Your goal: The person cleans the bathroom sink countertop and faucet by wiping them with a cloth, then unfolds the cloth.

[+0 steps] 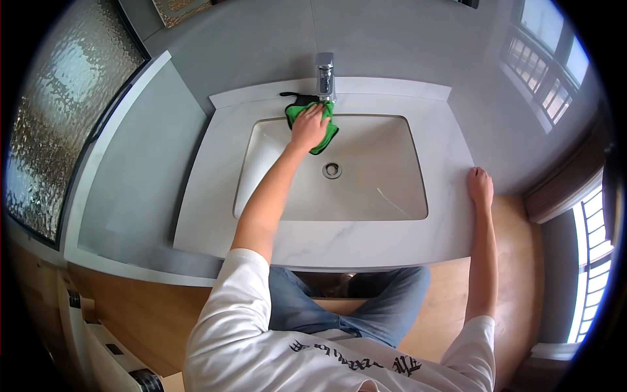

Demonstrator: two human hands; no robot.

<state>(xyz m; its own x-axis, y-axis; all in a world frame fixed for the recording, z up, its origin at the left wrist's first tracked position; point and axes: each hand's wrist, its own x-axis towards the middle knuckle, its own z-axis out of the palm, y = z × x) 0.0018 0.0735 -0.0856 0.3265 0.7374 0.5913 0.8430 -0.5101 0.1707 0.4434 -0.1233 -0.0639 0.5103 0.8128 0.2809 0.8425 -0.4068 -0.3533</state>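
Note:
My left hand (309, 127) presses a green cloth (320, 145) with black edging against the back left rim of the sink, fingers bunched on it. Part of the cloth hangs into the white basin (385, 163), and its dark strap end lies on the counter behind. Just behind my fingers stands the chrome faucet (325, 77), its base touching or nearly touching the cloth. At the right edge of the white marbled countertop (450, 202), my right hand (481, 187) is closed, its fingers curled at the edge and partly hidden.
A round drain (332, 170) sits in the basin's middle. Behind the counter runs a low white backsplash (385, 85) against a grey wall. Textured glass (72, 98) is at the left, with a grey ledge (137, 170) beside the counter. A barred window (591, 261) is at the right.

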